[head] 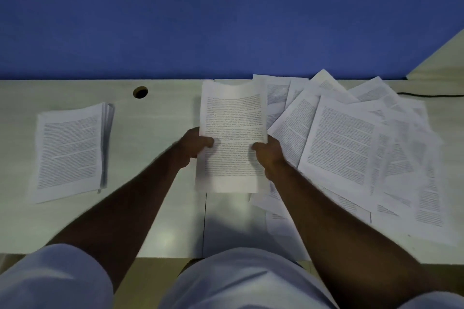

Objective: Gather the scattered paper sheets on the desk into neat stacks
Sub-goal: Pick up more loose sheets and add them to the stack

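Observation:
A small bundle of printed sheets [232, 133] is held upright-ish above the middle of the pale desk [155, 208]. My left hand [193, 147] grips its left edge, thumb on the front. My right hand [270, 154] grips its right edge the same way. A gathered stack of printed sheets [69, 150] lies flat at the desk's left. Several loose printed sheets [351, 148] lie fanned and overlapping across the right part of the desk, some reaching under my right forearm.
A round cable hole [140, 92] sits in the desk near the back edge. A blue partition [226, 20] rises behind the desk. A black cable [431, 95] runs along the back right. A seam in the desk [204, 223] runs front to back.

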